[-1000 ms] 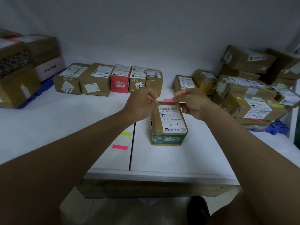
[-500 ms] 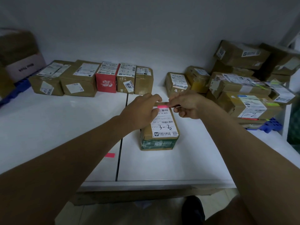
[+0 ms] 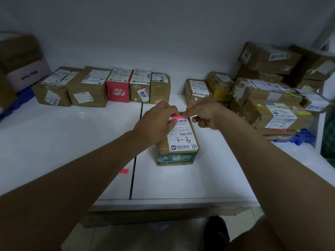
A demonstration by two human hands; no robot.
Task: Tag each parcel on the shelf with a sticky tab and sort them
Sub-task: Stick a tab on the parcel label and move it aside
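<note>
Both hands, left [image 3: 155,122] and right [image 3: 204,113], pinched a small pink sticky tab [image 3: 178,117] in their fingers over the brown cardboard parcel [image 3: 178,142] marked 3-3. It wanted pressing flat, clear of the barcode.

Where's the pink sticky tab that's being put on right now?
In the head view the pink tab is centre frame, pinched between the left hand and right hand at the far end of the parcel marked 3-3.

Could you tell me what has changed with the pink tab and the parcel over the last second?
The pink tab, pinched between the left hand and right hand, has come down from just beyond the far edge of the parcel marked 3-3 onto the top of its label. Both hands keep hold. The parcel and the spare pink tab on the shelf stayed put.
</note>
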